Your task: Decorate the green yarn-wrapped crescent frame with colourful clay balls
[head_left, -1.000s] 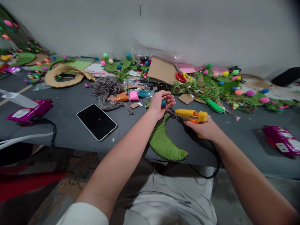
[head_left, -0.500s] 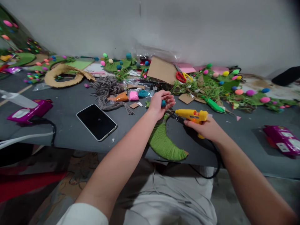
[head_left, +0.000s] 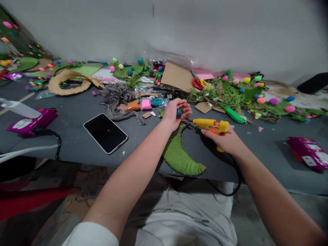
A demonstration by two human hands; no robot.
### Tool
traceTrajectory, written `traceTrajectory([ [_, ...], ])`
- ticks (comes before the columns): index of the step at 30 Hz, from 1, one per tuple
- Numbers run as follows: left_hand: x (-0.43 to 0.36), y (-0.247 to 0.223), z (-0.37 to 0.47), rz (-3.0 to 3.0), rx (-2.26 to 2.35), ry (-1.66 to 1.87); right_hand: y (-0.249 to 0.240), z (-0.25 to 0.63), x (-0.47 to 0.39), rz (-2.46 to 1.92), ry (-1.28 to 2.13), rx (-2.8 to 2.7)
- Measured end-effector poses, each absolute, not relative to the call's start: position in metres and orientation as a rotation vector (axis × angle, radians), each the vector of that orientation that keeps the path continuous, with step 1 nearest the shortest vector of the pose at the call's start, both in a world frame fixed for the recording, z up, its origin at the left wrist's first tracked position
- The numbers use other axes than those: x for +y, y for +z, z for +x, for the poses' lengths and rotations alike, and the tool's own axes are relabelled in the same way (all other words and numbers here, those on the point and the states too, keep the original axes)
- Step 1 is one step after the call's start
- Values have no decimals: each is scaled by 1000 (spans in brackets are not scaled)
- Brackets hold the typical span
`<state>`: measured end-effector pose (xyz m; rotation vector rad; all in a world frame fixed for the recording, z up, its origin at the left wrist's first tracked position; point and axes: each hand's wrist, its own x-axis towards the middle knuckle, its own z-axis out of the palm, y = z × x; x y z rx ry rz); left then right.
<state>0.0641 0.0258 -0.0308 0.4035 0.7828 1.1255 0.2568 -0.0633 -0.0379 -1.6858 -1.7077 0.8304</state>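
The green crescent (head_left: 180,157) lies on the table (head_left: 269,150), its upper end under the left hand (head_left: 174,114) at twelve o'clock. It looks light and fairly stiff, cardboard showing at its lower tip; its outer curve seems the safer hold, as the yarn wrapping could slip. The left hand's loosely curled fingers cradle a blue ball (head_left: 178,113), probably soft and apt to roll. Between one and two, the right hand (head_left: 225,140) grips a glue gun (head_left: 211,125) by its handle; its nozzle is likely hot. At six, the table's near edge is close. A yarn heap (head_left: 220,97) crowds one o'clock, a phone (head_left: 105,133) sits toward ten; three offers open room.
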Motion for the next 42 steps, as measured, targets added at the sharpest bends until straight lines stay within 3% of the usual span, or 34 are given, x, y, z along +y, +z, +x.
traceTrajectory([
  [42,26,-31,64,432,788,1123,-35,256,-62,-1694,815,-1764],
])
